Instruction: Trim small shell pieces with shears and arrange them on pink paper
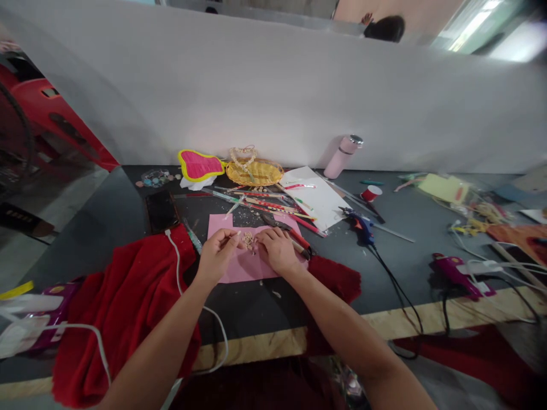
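Note:
Both hands work over a sheet of pink paper [245,273] on the dark tabletop. Between them lies a small heap of beige bits [248,241], perhaps beads or cut pieces. My left hand [219,255] is closed, thumb and forefinger pinched at the heap's left edge; anything in the pinch is too small to name. From the right, my right hand [277,249] bends over the heap with its fingers drawn together, their tips partly hidden. Just beyond it lies a red-handled tool [299,238], partly covered by the hand.
Striped sticks [265,204], white paper [320,199] and a yellow woven basket [256,172] lie behind. A pink flask [342,156] stands near the partition. To the right is a blue glue gun [361,226] with a cord. Red cloth [128,285] and a phone [161,210] are left.

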`<state>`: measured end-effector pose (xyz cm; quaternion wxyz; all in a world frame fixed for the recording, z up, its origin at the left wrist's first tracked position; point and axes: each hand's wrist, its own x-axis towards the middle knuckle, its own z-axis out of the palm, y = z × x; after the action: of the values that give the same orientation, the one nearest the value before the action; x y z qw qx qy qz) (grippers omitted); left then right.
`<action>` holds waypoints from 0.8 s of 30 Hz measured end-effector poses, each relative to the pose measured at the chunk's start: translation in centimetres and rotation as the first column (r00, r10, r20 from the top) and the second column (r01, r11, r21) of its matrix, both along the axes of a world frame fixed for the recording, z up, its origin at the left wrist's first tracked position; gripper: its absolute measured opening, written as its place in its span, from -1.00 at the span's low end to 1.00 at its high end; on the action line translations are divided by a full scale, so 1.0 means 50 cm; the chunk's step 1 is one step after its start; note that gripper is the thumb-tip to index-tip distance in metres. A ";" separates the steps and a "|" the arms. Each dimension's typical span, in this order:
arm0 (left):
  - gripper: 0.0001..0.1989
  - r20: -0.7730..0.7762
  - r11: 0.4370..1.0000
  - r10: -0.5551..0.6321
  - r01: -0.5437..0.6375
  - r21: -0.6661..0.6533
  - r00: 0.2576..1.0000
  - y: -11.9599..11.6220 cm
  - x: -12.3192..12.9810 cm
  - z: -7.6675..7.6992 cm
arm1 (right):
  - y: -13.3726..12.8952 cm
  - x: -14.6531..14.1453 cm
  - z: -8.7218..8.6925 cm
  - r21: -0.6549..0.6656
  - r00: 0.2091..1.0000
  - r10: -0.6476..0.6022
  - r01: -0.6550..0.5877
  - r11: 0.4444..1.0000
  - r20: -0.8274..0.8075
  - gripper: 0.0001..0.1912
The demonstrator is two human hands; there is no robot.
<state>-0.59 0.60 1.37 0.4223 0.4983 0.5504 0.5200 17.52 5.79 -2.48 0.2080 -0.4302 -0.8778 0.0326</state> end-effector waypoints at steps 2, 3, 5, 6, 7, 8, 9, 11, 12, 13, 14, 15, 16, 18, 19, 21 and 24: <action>-0.79 0.001 1.000 0.001 -0.001 0.007 1.000 0.000 -0.001 -0.002 | -0.003 -0.003 0.000 -0.001 1.000 0.011 -0.011 1.000 -0.020 -0.84; -0.79 0.003 1.000 0.002 -0.002 0.009 1.000 0.001 -0.001 -0.003 | -0.006 -0.005 0.000 -0.006 0.999 0.023 -0.023 1.000 -0.029 -0.85; -0.79 0.004 1.000 0.003 -0.003 0.010 1.000 0.001 -0.001 -0.005 | -0.011 -0.010 0.002 -0.020 0.998 0.050 -0.051 0.998 -0.040 -0.86; -0.79 0.003 1.000 0.004 -0.004 0.008 1.000 0.001 -0.001 -0.006 | -0.013 -0.012 0.003 -0.025 0.997 0.057 -0.058 0.998 -0.043 -0.86; -0.79 0.000 1.000 0.004 -0.004 0.006 1.000 0.002 -0.001 -0.006 | -0.014 -0.014 0.003 -0.028 0.997 0.060 -0.061 0.998 -0.044 -0.85; -0.78 -0.004 1.000 0.005 -0.005 0.003 1.000 0.002 -0.001 -0.006 | -0.015 -0.015 0.004 -0.031 0.997 0.060 -0.061 0.998 -0.042 -0.85; -0.78 -0.009 1.000 0.004 -0.004 -0.001 1.000 0.002 -0.001 -0.006 | -0.015 -0.015 0.004 -0.032 0.998 0.058 -0.059 0.998 -0.040 -0.85; -0.77 -0.014 1.000 -0.002 0.002 -0.009 1.000 0.002 0.000 -0.006 | -0.014 -0.015 0.002 -0.034 0.998 0.052 -0.053 0.998 -0.032 -0.85; -0.77 -0.013 1.000 -0.005 0.004 -0.014 1.000 0.002 0.000 -0.007 | -0.013 -0.015 0.000 -0.034 0.998 0.050 -0.050 0.998 -0.026 -0.85; -0.77 -0.011 1.000 -0.009 0.009 -0.019 1.000 0.002 0.001 -0.007 | -0.012 -0.015 -0.001 -0.033 0.999 0.049 -0.049 0.998 -0.017 -0.85; -0.77 -0.010 1.000 -0.014 0.014 -0.025 1.000 0.002 0.001 -0.007 | -0.011 -0.014 -0.002 -0.033 0.999 0.049 -0.050 0.998 -0.006 -0.85; -0.77 -0.012 0.999 -0.019 0.018 -0.031 1.000 0.002 0.002 -0.008 | -0.010 -0.014 -0.003 -0.031 0.999 0.050 -0.050 0.998 0.007 -0.85; -0.78 -0.016 0.999 -0.021 0.020 -0.036 1.000 0.003 0.002 -0.009 | -0.009 -0.014 -0.004 -0.028 0.998 0.052 -0.052 0.998 0.018 -0.85; -0.78 -0.026 0.999 -0.032 0.031 -0.043 0.999 0.004 0.002 -0.012 | -0.009 -0.013 -0.001 -0.017 0.998 0.052 -0.052 0.999 0.020 -0.87; -0.79 -0.027 0.998 -0.042 0.041 -0.049 0.999 0.004 0.003 -0.013 | -0.010 -0.012 0.002 -0.007 0.999 0.047 -0.047 0.999 0.000 -0.88; -0.78 -0.025 0.995 -0.073 0.071 -0.076 0.997 0.005 0.005 -0.015 | -0.014 -0.010 0.012 0.011 0.996 0.042 -0.041 0.999 -0.079 -0.89; -0.76 0.004 0.980 -0.140 0.139 -0.142 0.990 0.001 0.011 -0.014 | -0.026 -0.005 0.029 0.041 0.972 0.089 -0.082 0.996 -0.215 -0.87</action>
<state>-0.05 0.66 0.66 0.4904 0.5059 0.5511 0.4471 17.29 4.50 -1.04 0.3078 -0.3825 -0.8680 0.0744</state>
